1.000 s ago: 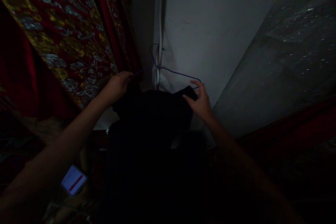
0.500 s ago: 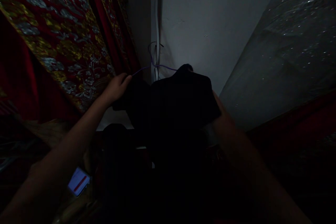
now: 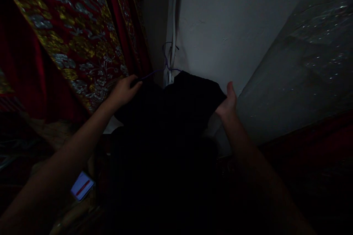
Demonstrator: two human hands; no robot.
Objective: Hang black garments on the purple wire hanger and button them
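Note:
A black garment (image 3: 176, 106) hangs on a thin purple wire hanger (image 3: 167, 67) against a white wall. My left hand (image 3: 124, 91) is closed on the left shoulder of the garment, at the hanger's left end. My right hand (image 3: 228, 103) grips the garment's right shoulder; its thumb shows and its fingers are hidden behind the cloth. The hanger's right arm is covered by the black cloth. The lower part of the garment is lost in darkness.
Red cloth with gold and silver embroidery (image 3: 68, 33) hangs at the left. A grey sparkly fabric (image 3: 303, 58) slopes at the right. White cables (image 3: 173, 25) run down the wall corner. A small lit phone screen (image 3: 82, 185) lies low at the left.
The garment's right shoulder went up over the hanger's right arm, which was bare a second ago. My right hand moved from the hanger's end to the shoulder edge. The left hand stayed put.

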